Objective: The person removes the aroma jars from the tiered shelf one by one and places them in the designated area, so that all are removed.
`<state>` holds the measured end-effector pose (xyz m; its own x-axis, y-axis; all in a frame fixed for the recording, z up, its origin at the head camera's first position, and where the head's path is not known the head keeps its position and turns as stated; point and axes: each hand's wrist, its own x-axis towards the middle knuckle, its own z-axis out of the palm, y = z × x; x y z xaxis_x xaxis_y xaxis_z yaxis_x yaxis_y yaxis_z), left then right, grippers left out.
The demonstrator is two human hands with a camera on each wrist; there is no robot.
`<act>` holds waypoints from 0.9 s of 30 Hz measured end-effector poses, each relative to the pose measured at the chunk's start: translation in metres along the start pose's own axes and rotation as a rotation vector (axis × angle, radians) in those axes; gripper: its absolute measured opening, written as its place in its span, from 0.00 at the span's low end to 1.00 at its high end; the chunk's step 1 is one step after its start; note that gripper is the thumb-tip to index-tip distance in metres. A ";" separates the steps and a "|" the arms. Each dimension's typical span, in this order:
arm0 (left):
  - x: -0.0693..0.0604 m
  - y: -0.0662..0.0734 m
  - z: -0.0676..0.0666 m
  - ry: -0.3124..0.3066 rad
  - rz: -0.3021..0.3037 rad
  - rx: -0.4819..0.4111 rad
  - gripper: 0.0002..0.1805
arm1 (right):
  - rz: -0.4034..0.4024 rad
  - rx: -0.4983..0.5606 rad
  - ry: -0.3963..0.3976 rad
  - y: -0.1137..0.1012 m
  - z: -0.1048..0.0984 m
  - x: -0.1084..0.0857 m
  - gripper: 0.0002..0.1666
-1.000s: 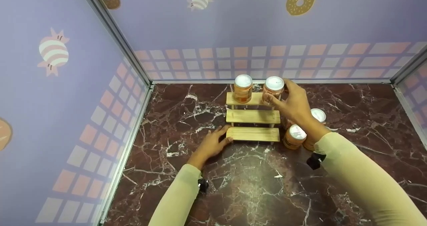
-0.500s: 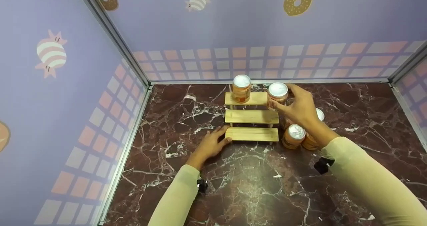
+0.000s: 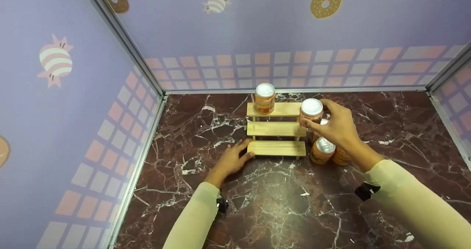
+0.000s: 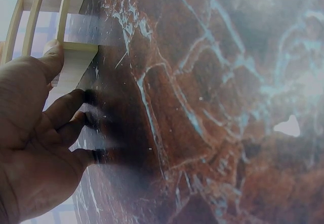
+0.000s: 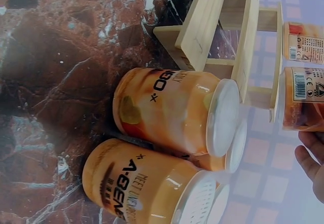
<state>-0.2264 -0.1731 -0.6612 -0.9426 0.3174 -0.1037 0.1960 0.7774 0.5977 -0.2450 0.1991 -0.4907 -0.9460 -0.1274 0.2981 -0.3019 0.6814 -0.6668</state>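
A three-step wooden rack [image 3: 276, 128] stands on the marble surface, also seen in the left wrist view [image 4: 81, 57]. One orange jar with a white lid [image 3: 265, 99] is on the left of its top step. My left hand [image 3: 230, 161] touches the left end of the lowest step, thumb at the front, fingers extended. My right hand [image 3: 336, 125] grips a second jar [image 3: 311, 113] just off the rack's right end; the right wrist view shows this jar [image 5: 304, 100] raised, with fingertips at its side.
Several more orange jars [image 3: 322, 151] stand close together to the right of the rack, partly hidden by my right hand and the held jar. Patterned walls [image 3: 235, 32] rise behind and at both sides of the marble surface [image 3: 279, 205].
My right hand has carried its jar from over the top step's right part toward the right and nearer to me. My left hand stays at the rack.
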 end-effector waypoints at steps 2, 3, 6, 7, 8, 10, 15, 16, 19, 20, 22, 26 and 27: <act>0.000 -0.001 0.000 -0.002 0.001 0.002 0.49 | 0.002 -0.001 -0.003 0.000 -0.001 -0.004 0.47; 0.000 -0.001 0.001 -0.001 0.002 0.001 0.48 | 0.001 -0.001 -0.001 0.000 -0.002 -0.005 0.48; 0.001 -0.002 0.001 0.005 0.008 0.009 0.46 | -0.008 0.001 0.008 0.001 -0.003 -0.010 0.47; 0.001 -0.002 0.002 0.008 0.008 0.011 0.45 | -0.012 0.000 0.011 0.001 -0.003 -0.011 0.47; 0.001 -0.002 0.002 0.011 0.007 0.013 0.45 | -0.012 0.001 0.013 0.001 -0.003 -0.012 0.46; 0.002 -0.003 0.002 0.014 0.006 0.020 0.44 | -0.014 0.006 0.014 0.000 -0.004 -0.014 0.45; 0.001 -0.002 0.001 0.011 0.003 0.013 0.46 | -0.030 0.004 0.024 -0.005 -0.006 -0.020 0.44; 0.001 -0.002 0.001 0.011 0.002 0.009 0.46 | -0.040 0.000 0.030 -0.005 -0.007 -0.021 0.44; 0.000 0.000 -0.001 0.014 0.001 -0.005 0.46 | -0.068 -0.003 0.035 -0.006 -0.007 -0.026 0.44; 0.000 0.000 -0.001 0.013 0.002 -0.008 0.46 | -0.077 -0.005 0.034 -0.006 -0.008 -0.027 0.44; 0.000 0.000 -0.001 0.014 0.003 -0.017 0.45 | -0.092 -0.011 0.031 -0.006 -0.008 -0.031 0.44; 0.000 0.000 -0.001 0.012 0.002 -0.020 0.43 | -0.109 -0.032 0.017 -0.005 -0.010 -0.039 0.41; 0.000 0.000 -0.001 0.013 0.002 -0.019 0.43 | -0.112 -0.031 0.012 -0.005 -0.010 -0.040 0.41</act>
<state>-0.2264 -0.1738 -0.6599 -0.9456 0.3120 -0.0922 0.1931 0.7662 0.6129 -0.2040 0.2080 -0.4924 -0.9052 -0.1954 0.3773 -0.4011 0.6858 -0.6073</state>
